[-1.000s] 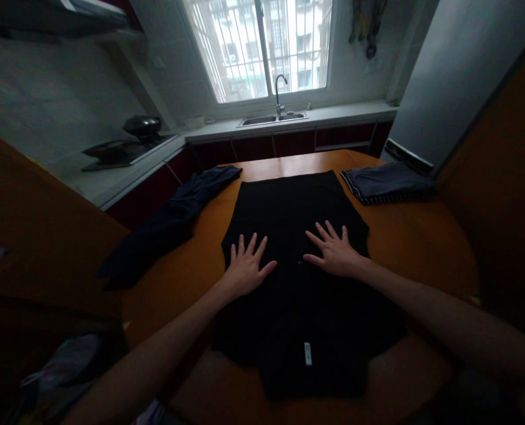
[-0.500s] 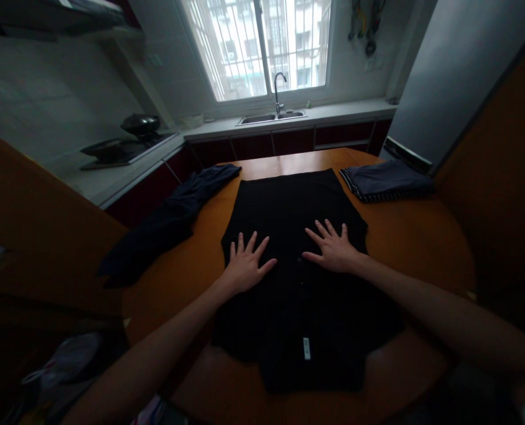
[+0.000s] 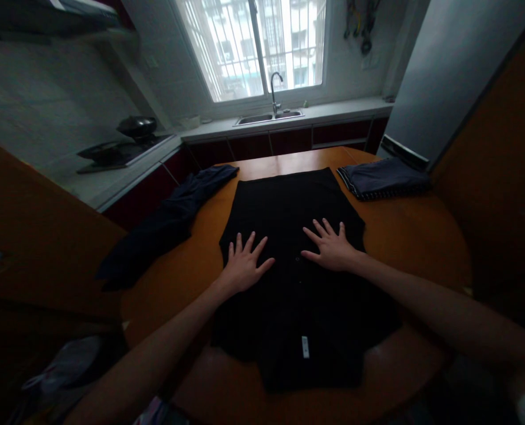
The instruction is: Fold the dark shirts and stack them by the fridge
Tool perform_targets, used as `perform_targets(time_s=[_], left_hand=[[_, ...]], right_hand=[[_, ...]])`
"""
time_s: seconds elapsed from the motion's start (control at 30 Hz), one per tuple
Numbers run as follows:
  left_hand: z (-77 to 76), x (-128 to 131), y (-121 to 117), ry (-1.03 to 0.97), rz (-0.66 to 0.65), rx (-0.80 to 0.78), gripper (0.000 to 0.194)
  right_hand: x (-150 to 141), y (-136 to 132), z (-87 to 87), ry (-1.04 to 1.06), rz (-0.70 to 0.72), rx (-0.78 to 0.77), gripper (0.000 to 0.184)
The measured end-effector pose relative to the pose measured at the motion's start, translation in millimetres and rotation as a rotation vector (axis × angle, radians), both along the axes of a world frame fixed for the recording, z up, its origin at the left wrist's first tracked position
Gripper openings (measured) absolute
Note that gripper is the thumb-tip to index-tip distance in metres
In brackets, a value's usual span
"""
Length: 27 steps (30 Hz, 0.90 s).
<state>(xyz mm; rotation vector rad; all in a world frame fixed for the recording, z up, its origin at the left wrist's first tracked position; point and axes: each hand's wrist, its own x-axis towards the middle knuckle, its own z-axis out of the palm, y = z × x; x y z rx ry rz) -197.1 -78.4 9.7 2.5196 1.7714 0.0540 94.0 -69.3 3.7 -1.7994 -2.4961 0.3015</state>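
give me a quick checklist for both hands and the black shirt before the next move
1. Left hand on the shirt: ok, spread open, palm down.
2. Right hand on the shirt: ok, also open, palm down.
3. Grip on the cloth: not ok, neither hand grasps it.
4. Shirt laid out on the table: ok.
5. Label in sight: ok, at the near end.
6. Cloth free of creases: cannot tell, too dark.

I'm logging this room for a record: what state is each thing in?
Black garment: spread flat, label at the near end
Left hand: open, palm down on it
Right hand: open, palm down on it
Dark blue garment: lying loose, unfolded
Grey-blue cloth: folded
Sink cabinets: appear shut
Faucet: too small to tell if running
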Motion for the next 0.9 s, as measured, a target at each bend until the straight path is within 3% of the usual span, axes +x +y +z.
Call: perform_targets(time_s=[0.5, 0.73, 0.9], left_hand=[[2.0, 0, 1, 0.002, -0.069, 0.016, 0.073], [14.8, 6, -2, -0.084, -0.38, 0.023, 0.056], [15.2, 8, -2, -0.068, -0.431, -0.077, 0.057]], right_hand=[[1, 0, 0.4, 0.0, -0.005, -0.011, 0.09], [-1, 1, -1.4, 0.083, -0.049, 0.034, 0.074], [-4, -1, -5.6, 0.105, -0.01, 0.11, 0.066]])
